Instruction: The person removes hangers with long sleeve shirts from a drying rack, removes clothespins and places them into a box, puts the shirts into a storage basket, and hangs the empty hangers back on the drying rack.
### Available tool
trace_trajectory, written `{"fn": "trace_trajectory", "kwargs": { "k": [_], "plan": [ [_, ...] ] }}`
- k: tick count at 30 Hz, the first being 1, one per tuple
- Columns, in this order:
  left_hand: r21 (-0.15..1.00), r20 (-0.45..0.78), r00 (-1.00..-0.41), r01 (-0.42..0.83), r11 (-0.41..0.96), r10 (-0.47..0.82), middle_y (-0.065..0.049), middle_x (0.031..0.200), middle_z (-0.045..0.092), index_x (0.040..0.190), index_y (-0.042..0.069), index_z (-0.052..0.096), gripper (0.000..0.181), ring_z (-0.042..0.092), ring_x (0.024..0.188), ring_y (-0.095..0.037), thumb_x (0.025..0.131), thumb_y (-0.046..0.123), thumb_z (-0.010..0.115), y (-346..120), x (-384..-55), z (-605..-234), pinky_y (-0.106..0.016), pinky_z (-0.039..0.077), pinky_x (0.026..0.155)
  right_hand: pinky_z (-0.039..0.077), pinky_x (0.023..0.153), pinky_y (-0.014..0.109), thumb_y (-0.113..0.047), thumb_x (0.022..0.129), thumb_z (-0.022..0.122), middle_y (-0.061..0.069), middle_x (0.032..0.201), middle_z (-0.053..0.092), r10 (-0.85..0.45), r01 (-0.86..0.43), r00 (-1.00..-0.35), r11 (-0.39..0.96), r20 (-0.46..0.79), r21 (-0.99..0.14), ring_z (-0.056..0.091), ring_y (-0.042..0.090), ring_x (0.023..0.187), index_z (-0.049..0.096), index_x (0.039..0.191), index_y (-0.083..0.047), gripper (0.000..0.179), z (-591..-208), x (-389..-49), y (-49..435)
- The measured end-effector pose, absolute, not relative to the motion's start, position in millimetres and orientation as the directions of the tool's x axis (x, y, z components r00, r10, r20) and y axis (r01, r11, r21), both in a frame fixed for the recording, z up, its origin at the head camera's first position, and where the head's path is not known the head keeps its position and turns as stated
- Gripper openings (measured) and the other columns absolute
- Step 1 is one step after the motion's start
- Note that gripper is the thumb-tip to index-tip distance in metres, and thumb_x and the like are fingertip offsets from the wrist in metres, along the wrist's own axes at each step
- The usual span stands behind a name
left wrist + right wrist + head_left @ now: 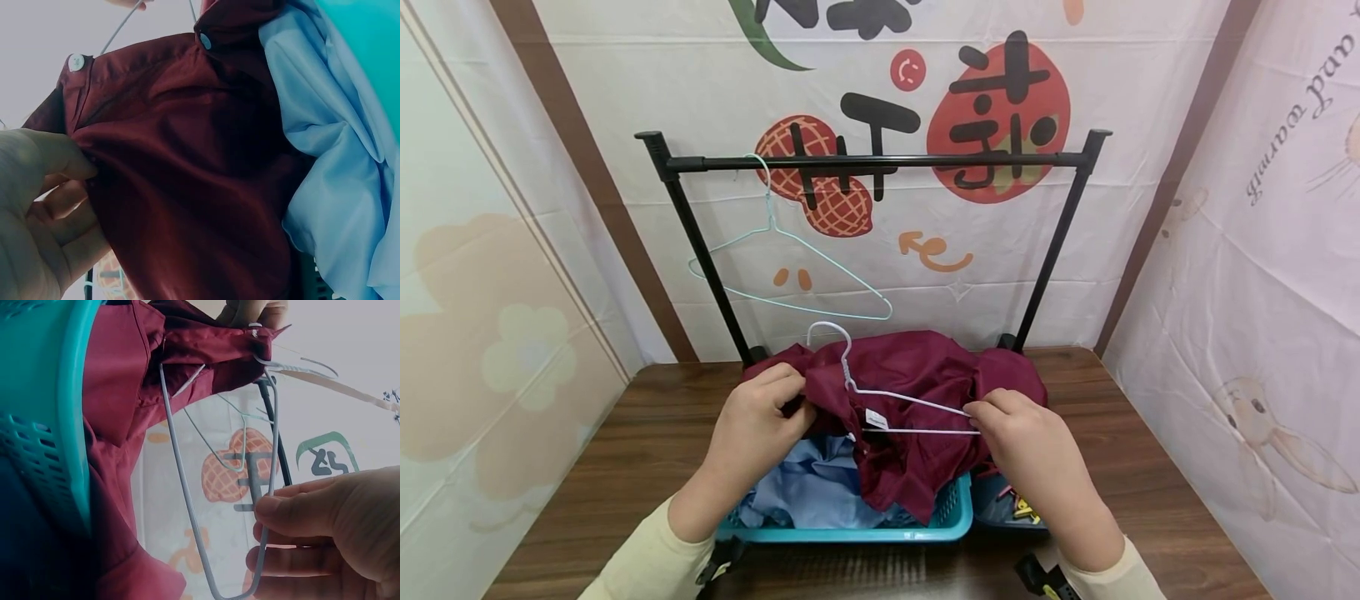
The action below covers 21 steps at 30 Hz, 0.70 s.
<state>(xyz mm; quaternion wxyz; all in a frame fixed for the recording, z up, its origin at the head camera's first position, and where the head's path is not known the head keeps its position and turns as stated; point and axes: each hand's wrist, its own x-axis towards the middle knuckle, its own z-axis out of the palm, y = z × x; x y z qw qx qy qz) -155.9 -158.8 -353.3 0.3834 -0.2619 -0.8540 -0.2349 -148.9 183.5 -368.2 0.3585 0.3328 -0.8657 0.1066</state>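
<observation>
A maroon shirt [925, 367] with white buttons lies bunched over a teal basket [850, 535]. My left hand [763, 425] pinches the edge of the shirt near its collar; in the left wrist view the thumb and fingers grip the maroon cloth by a button. A white wire hanger [917, 402] has its left part inside the shirt's neck, with the hook standing up above the collar. Its right end is held by my right hand [1030, 450], thumb against fingers in the right wrist view. A white label [876, 419] shows inside the collar.
Light blue cloth [820, 487] fills the basket's front. A dark container [1000, 508] with colourful clothes pegs [1024, 508] sits to its right. Behind stands a black rack [880, 162], with a pale green hanger [820, 242] on its bar. All rest on a brown wooden table [647, 442].
</observation>
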Motion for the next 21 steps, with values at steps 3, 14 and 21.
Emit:
{"fn": "trace_trajectory", "kwargs": {
  "k": [3,14,21],
  "plan": [
    [0.192,0.78,-0.565,0.626,0.756,0.269,0.012,0.081,0.06,0.075,0.023,0.067,0.024,0.048,0.071,-0.005,0.081,0.0,0.074,-158.9,-155.5,-352.7,-0.018,0.039,0.063,0.06,0.069,0.031,-0.003,0.08,0.086,0.001,0.089,0.068,-0.5,-0.636,-0.526,0.768,0.688,0.072,0.064,0.015,0.081,0.076,0.099,-0.009,0.022,-369.0,-147.8,181.7],
    [0.218,0.771,-0.578,0.634,0.742,0.268,0.012,0.082,0.061,0.077,0.022,0.068,0.023,0.049,0.073,-0.005,0.081,0.0,0.073,-161.6,-154.5,-351.3,-0.017,0.038,0.064,0.061,0.064,0.033,-0.004,0.079,0.087,0.003,0.09,0.07,-0.488,-0.629,-0.502,0.773,0.714,0.087,0.065,0.016,0.079,0.074,0.098,-0.008,0.023,-367.2,-145.7,181.7],
    [0.235,0.757,-0.599,0.623,0.746,0.261,0.013,0.084,0.063,0.081,0.021,0.072,0.019,0.051,0.074,-0.004,0.082,0.002,0.075,-163.7,-153.3,-351.5,-0.017,0.041,0.065,0.059,0.06,0.032,-0.002,0.079,0.086,0.002,0.088,0.069,-0.479,-0.633,-0.47,0.768,0.741,0.095,0.064,0.016,0.077,0.074,0.096,-0.008,0.022,-365.7,-146.1,183.1]
  ]
}}
